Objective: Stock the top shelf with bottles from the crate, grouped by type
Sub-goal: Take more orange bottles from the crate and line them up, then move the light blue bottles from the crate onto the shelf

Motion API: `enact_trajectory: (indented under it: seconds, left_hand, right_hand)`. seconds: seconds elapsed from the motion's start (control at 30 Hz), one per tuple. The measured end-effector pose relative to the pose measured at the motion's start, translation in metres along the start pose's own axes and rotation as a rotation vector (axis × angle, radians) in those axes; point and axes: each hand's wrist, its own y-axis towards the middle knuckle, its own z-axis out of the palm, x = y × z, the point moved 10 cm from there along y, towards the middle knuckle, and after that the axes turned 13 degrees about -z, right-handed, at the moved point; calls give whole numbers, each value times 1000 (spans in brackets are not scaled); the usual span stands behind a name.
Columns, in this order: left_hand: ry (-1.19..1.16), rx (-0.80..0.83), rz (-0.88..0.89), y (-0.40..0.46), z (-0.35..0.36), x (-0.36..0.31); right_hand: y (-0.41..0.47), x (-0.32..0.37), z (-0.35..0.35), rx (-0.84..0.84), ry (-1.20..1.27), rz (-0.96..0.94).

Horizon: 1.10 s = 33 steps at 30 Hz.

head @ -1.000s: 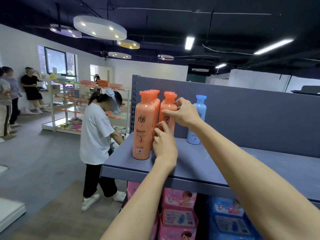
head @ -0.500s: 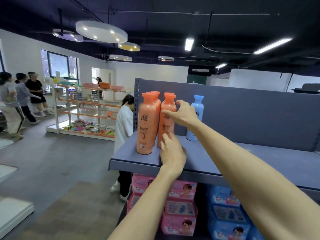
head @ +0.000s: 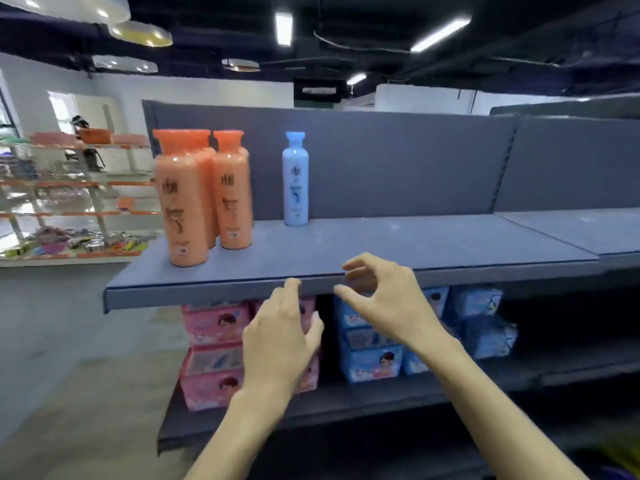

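Both hands hold nothing. The left hand (head: 280,336) and the right hand (head: 384,299) hang in front of the top shelf (head: 214,292) with loose, bent fingers. The orange bottles (head: 204,195) stand close together at the shelf's left end. The blue bottle (head: 295,178) stands alone, near them, by the back wall.

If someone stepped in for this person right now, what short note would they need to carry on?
Left hand and right hand: both empty, fingers loose, in front of the top shelf edge.
On the shelf: orange bottles grouped at the left end, upright; one blue bottle upright, standing apart to their right near the back panel.
Done: orange group started, blue begun.
Left: fetch more bottles; the crate is out of view.
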Motion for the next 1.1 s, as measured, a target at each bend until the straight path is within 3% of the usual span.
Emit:
enact_trajectory:
  seconds: [0.4, 0.7, 0.83, 1.1]
  left_hand:
    - [34, 542, -47, -138, 194, 20]
    - [167, 1036, -262, -312, 312, 115]
    - [186, 1177, -432, -374, 351, 157]
    - [209, 1330, -655, -472, 407, 224]
  right_hand:
    - [-201, -171, 64, 158, -11, 476]
    - [-406, -266, 162, 445, 60, 953]
    - [-471, -292, 198, 561, 60, 1057]
    - [-548, -343, 281, 807, 41, 1070]
